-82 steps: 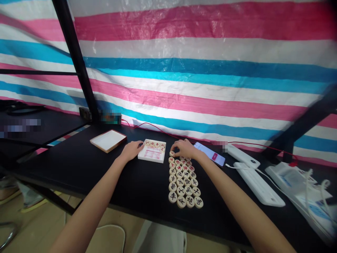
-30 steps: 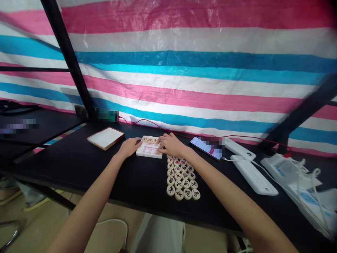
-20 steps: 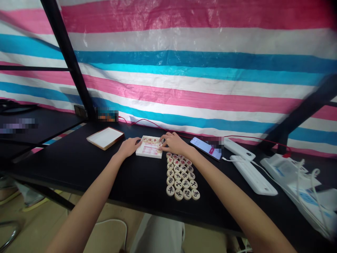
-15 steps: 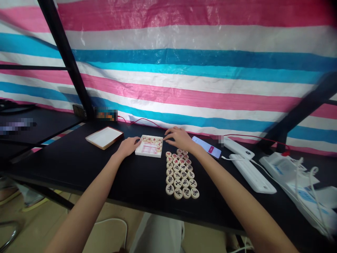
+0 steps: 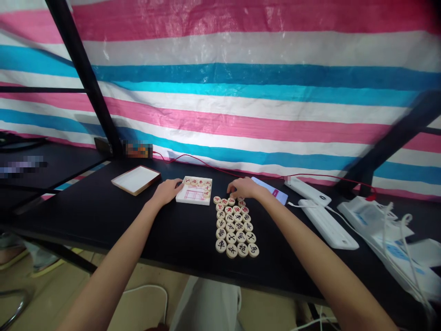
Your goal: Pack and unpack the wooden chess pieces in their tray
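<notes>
My left hand holds the left edge of a small white open box, its fingertips at the upper left corner. Inside the box, Chinese chess pieces line the far side and part of the right side; the rest of its floor shows a printed red grid. My right hand is bent down over the far end of a block of round Chinese chess pieces. Its fingers are curled onto a piece in the back row, and the tips are partly hidden. Black-marked pieces lie nearer me, red-marked ones farther away.
A brown-edged lid lies left of the box, white inside up. Behind my right wrist is a phone on a cable. White power banks and a power strip with cords occupy the right side. A striped sheet hangs behind.
My right hand has moved from the box's right edge rightward and nearer me, onto the back row of pieces, its fingers curling in. My left hand stays at the box.
</notes>
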A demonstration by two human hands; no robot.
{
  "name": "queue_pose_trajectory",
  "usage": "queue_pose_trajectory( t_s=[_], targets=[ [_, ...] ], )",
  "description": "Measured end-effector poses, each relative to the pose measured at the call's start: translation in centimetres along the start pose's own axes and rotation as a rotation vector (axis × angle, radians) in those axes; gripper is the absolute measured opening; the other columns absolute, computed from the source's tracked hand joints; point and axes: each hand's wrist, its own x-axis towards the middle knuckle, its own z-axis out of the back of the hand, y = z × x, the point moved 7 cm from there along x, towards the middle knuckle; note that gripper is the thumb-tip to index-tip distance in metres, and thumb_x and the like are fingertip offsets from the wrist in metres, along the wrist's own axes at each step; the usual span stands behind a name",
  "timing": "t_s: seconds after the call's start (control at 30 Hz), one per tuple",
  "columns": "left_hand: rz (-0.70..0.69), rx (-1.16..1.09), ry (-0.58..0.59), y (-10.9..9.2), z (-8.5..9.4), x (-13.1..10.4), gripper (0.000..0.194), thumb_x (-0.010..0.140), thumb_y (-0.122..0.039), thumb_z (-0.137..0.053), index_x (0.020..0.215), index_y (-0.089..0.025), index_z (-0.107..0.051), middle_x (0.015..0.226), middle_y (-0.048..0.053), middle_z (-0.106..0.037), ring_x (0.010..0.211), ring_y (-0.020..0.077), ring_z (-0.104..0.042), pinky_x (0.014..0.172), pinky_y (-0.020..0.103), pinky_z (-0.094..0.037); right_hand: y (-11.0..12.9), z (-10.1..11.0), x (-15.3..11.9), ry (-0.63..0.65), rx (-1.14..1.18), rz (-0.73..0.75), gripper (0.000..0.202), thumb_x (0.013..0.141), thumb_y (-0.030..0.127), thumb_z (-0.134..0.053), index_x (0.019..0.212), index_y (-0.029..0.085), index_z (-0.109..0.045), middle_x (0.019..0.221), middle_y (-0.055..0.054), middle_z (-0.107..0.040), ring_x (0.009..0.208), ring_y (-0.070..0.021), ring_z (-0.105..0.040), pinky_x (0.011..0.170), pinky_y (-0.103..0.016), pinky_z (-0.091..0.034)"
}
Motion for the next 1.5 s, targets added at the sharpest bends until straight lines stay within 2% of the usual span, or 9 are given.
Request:
queue_pose_trajectory(
  t_s=[0.17,0.3,0.5,0.63,0.73,0.83,1.0,1.17,1.5],
  targets=[
    [-0.001,-0.01,0.009,-0.2,0.2,-0.1,0.046,0.087,-0.046,-0.028,0.116,-0.022,-0.056,0.106,0.008,-0.065,0.095,0.0242,-0.06,0.075,0.03,-0.045,-0.7,-0.4,0.0,0.029,0.034,0.026,0.031,0.073,0.026,-0.058,0.104,0.029,-0.063,0.103,0.002,-0.067,0.088,-0.0153,-0.061,0.066,-0.022,-0.036],
    [0.013,-0.005,0.014,-0.2,0.2,-0.1,0.045,0.087,-0.045,-0.029,0.116,-0.023,-0.056,0.105,0.008,-0.065,0.096,0.0233,-0.059,0.076,0.029,-0.045,-0.8,-0.5,0.3,-0.039,-0.025,0.036,0.024,0.071,0.024,-0.059,0.094,0.027,-0.066,0.099,0.002,-0.068,0.088,-0.0163,-0.06,0.067,-0.023,-0.035],
    [-0.006,-0.025,0.011,0.0,0.0,0.0,0.047,0.087,-0.047,-0.029,0.116,-0.022,-0.056,0.102,0.008,-0.066,0.095,0.0239,-0.06,0.076,0.03,-0.044,0.0,1.0,1.0,-0.285,0.027,0.079,0.02,0.077,0.034,-0.056,0.09,0.024,-0.066,0.096,-0.001,-0.068,0.09,-0.0186,-0.06,0.068,-0.027,-0.033],
    [0.005,-0.03,0.009,0.2,-0.2,0.1,0.047,0.087,-0.048,-0.029,0.118,-0.023,-0.055,0.102,0.007,-0.066,0.095,0.0227,-0.06,0.077,0.029,-0.044,3.0,2.2,0.8,-0.435,0.145,0.227,0.026,0.081,0.041,-0.052,0.098,0.024,-0.063,0.1,-0.001,-0.067,0.091,-0.0178,-0.058,0.072,-0.028,-0.03],
    [0.002,-0.021,-0.002,0.2,-0.2,0.2,0.047,0.087,-0.048,-0.029,0.117,-0.023,-0.055,0.103,0.007,-0.066,0.095,0.0232,-0.06,0.077,0.029,-0.044,5.7,2.0,0.8,-0.442,0.176,0.341,0.026,0.081,0.042,-0.054,0.098,0.024,-0.061,0.101,-0.001,-0.066,0.088,-0.0168,-0.058,0.072,-0.028,-0.027],
    [-0.002,-0.013,0.0,0.1,-0.2,0.1,0.047,0.087,-0.048,-0.029,0.117,-0.023,-0.055,0.103,0.008,-0.066,0.094,0.0237,-0.06,0.076,0.03,-0.044,7.1,1.3,1.1,-0.429,0.154,0.374,0.024,0.081,0.042,-0.054,0.095,0.022,-0.06,0.098,-0.001,-0.066,0.09,-0.0171,-0.057,0.074,-0.029,-0.025],
    [-0.014,-0.014,-0.007,0.1,-0.2,0.2,0.048,0.087,-0.048,-0.028,0.116,-0.023,-0.056,0.101,0.008,-0.066,0.093,0.0235,-0.06,0.075,0.03,-0.044,6.8,0.4,1.4,-0.375,0.197,0.369,0.022,0.082,0.037,-0.055,0.098,0.023,-0.057,0.096,0.0,-0.066,0.09,-0.0162,-0.056,0.073,-0.028,-0.024],
    [-0.011,-0.014,-0.005,0.2,-0.3,0.2,0.048,0.087,-0.049,-0.028,0.116,-0.022,-0.055,0.102,0.008,-0.066,0.095,0.024,-0.06,0.076,0.03,-0.044,6.6,0.7,1.0,-0.35,0.135,0.396,0.016,0.084,0.034,-0.053,0.09,0.027,-0.065,0.1,-0.001,-0.065,0.095,-0.0187,-0.052,0.073,-0.03,-0.022],
    [-0.005,0.002,0.002,0.1,-0.3,0.2,0.048,0.087,-0.048,-0.027,0.117,-0.022,-0.055,0.109,0.008,-0.064,0.099,0.0246,-0.058,0.079,0.031,-0.044,6.7,0.4,0.3,-0.373,0.041,0.423,0.028,0.087,0.042,-0.046,0.091,0.027,-0.07,0.106,-0.004,-0.061,0.095,-0.0194,-0.047,0.075,-0.032,-0.025]
  ],
)
